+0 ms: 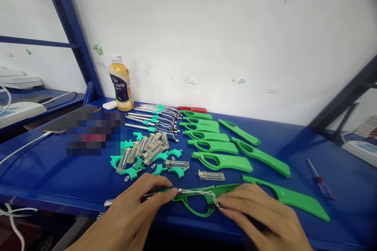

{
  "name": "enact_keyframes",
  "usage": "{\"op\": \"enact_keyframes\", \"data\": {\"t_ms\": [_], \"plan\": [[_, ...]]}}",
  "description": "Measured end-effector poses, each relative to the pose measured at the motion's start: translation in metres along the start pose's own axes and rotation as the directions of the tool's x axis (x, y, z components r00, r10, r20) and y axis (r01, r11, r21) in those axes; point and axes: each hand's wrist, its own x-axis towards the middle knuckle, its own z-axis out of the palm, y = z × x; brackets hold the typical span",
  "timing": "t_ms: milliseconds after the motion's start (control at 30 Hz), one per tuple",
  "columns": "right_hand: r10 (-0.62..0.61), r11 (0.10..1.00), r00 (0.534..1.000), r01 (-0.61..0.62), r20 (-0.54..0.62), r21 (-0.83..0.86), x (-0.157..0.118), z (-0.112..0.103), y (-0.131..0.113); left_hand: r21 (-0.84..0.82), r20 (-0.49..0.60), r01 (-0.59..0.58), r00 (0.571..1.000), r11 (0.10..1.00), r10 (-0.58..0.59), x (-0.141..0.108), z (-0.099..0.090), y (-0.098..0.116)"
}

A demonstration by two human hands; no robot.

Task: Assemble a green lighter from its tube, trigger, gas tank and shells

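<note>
At the front of the table, my left hand (141, 204) is closed in a pinch on a metal lighter tube, its silver tip (108, 202) sticking out to the left. The tube's inner end lies at the neck of an open green lighter shell (226, 188) with a trigger loop. Pale wires (203, 192) run from the tube across the shell to my right hand (262, 210). The right fingers pinch a small dark part at the wires' end, against the shell; its shape is mostly hidden. A clear fuel tank (210, 175) lies just behind.
Several green shell halves (226, 162) and a red one (193, 109) lie behind. To their left are wired metal tubes (138, 127), clear tanks (153, 153) and teal triggers (178, 171). A bottle (120, 86), phone (70, 119) and screwdriver (322, 186) also lie around.
</note>
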Motion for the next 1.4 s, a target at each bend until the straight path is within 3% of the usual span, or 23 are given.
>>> {"op": "enact_keyframes", "data": {"t_ms": [200, 367, 533, 900, 1067, 1167, 1267, 1400], "plan": [[0.099, 0.995, 0.995, -0.099, -0.005, -0.010, -0.006, 0.001, 0.000, 0.015, -0.037, -0.029, 0.999, 0.999, 0.029, 0.001, 0.000, 0.001], [0.066, 0.997, 0.997, -0.064, 0.039, -0.044, -0.005, 0.001, 0.002, -0.008, -0.034, -0.011, 0.999, 1.000, 0.010, 0.001, 0.000, 0.002], [0.031, 0.999, 1.000, -0.030, 0.006, -0.041, -0.003, 0.001, 0.002, 0.026, -0.017, -0.028, 0.999, 0.999, 0.028, 0.000, -0.001, 0.002], [0.068, 0.997, 0.997, -0.067, 0.038, -0.043, -0.005, 0.001, -0.001, 0.045, -0.064, 0.026, 0.998, 0.999, -0.024, 0.002, 0.003, 0.002], [0.064, 0.997, 0.998, -0.063, 0.027, -0.042, -0.007, 0.003, 0.001, 0.111, -0.061, 0.006, 0.998, 0.994, 0.001, 0.002, 0.001, 0.002], [0.073, 0.996, 0.997, -0.071, 0.032, -0.049, -0.007, 0.004, 0.002, 0.154, -0.112, -0.004, 0.993, 0.988, 0.022, 0.003, -0.002, 0.002], [0.081, 0.996, 0.996, -0.080, 0.033, -0.045, -0.007, 0.005, 0.001, 0.144, -0.187, 0.022, 0.982, 0.989, 0.006, 0.011, -0.008, 0.001], [0.078, 0.996, 0.997, -0.078, 0.016, -0.036, -0.006, 0.004, 0.001, 0.125, -0.154, 0.053, 0.987, 0.991, -0.034, 0.035, -0.009, -0.005]]}}
